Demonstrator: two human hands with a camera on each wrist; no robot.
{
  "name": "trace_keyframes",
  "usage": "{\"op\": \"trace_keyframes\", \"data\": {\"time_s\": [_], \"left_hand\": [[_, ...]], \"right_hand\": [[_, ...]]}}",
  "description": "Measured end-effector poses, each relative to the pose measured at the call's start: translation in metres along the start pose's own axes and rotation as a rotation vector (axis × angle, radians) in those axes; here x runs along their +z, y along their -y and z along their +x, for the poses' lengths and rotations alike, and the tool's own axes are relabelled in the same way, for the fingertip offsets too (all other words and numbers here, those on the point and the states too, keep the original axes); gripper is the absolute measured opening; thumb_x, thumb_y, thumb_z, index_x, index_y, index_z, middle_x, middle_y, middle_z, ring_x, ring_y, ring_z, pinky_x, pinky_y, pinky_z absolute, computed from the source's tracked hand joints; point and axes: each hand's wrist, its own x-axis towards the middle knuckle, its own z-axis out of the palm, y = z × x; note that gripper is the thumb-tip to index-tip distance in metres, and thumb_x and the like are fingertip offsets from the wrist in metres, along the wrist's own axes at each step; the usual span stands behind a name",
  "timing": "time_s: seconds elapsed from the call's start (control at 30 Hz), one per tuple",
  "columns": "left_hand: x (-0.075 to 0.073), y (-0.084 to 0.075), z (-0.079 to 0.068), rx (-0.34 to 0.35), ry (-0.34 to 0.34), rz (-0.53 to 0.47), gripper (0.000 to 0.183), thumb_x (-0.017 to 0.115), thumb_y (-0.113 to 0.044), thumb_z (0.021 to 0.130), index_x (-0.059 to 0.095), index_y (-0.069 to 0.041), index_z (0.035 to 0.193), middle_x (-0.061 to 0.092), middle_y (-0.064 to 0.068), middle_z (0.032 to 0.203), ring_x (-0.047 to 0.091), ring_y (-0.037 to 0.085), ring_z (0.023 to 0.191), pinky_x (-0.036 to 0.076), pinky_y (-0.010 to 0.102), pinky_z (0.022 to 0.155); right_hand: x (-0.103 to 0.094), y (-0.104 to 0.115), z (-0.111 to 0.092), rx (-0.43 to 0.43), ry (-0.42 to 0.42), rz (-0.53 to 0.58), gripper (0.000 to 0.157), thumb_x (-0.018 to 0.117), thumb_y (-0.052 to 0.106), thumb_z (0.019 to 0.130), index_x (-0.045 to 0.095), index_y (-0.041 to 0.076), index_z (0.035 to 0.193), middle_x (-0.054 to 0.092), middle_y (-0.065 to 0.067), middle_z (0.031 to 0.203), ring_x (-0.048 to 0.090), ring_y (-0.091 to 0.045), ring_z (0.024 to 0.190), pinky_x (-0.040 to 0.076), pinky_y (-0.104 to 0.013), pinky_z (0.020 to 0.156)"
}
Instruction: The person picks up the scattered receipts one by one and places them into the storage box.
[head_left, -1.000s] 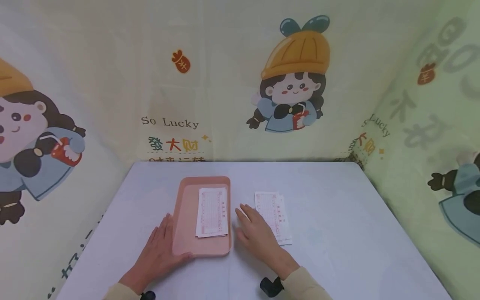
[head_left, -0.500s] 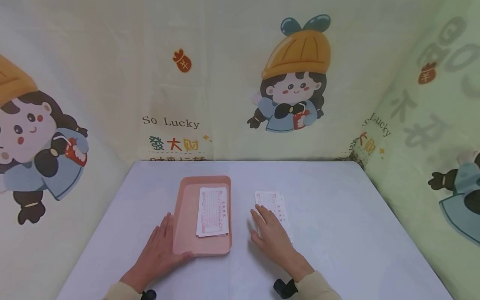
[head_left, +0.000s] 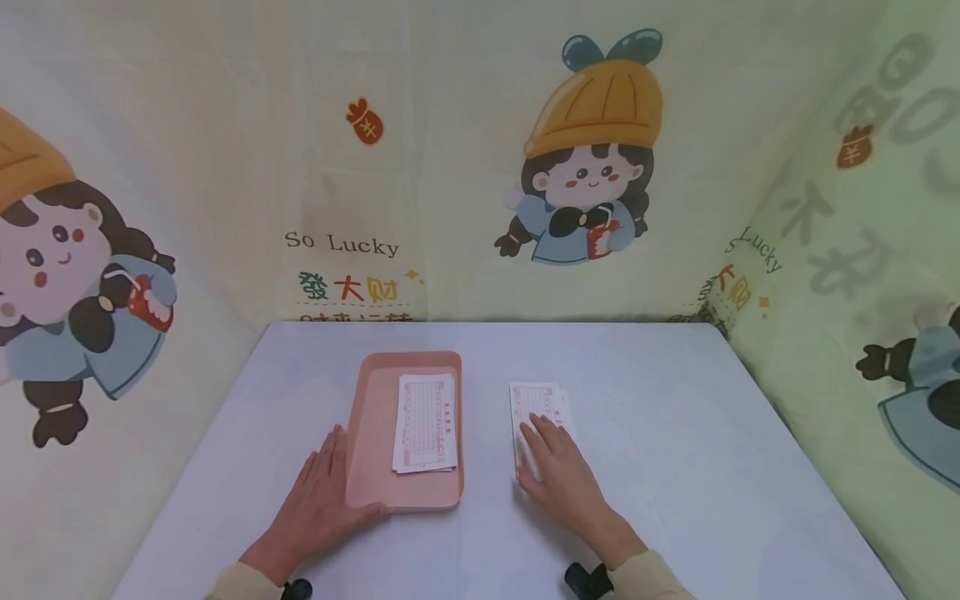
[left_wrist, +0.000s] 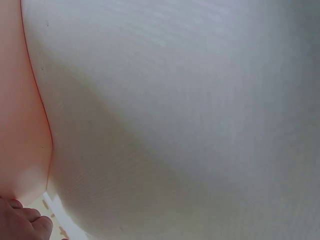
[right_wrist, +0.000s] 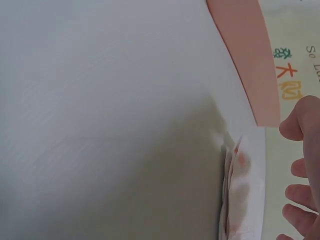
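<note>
Shifted rightward, the right hand (head_left: 566,483) hangs loose-fingered, gripping nothing, over printed slips (head_left: 536,398) right of the pink tray (head_left: 367,475), their long axis pointing away; the straight-fingered left hand (head_left: 311,508) touches the tray.

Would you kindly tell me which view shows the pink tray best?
The head view: the pink tray shows nearly whole there, with papers inside. Left and right wrist views each show only part of its side.
</note>
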Motion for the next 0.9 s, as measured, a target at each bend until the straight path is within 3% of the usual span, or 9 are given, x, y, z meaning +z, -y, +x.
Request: {"op": "trace_keyframes", "data": {"time_s": [0.6,0.9], "left_hand": [[-0.002,-0.002,0.001,-0.014,0.017,0.002,0.133,0.063,-0.082,0.071,0.013,0.009,0.153,0.020,0.029,0.160,0.024,0.043,0.147,0.024,0.062,0.118],[-0.003,-0.002,0.001,-0.008,0.016,-0.014,0.133,0.063,-0.081,0.071,0.012,0.010,0.153,0.019,0.030,0.160,0.024,0.043,0.147,0.023,0.062,0.118]], "right_hand": [[-0.002,-0.014,-0.018,0.122,0.191,0.027,0.069,0.075,0.028,0.083,0.051,-0.002,0.141,0.048,-0.020,0.148,0.046,-0.037,0.138,0.036,-0.054,0.116],[-0.001,-0.017,-0.023,0.112,0.234,0.035,0.065,0.072,0.024,0.084,0.051,-0.002,0.140,0.048,-0.021,0.149,0.045,-0.037,0.139,0.035,-0.054,0.116]]}}
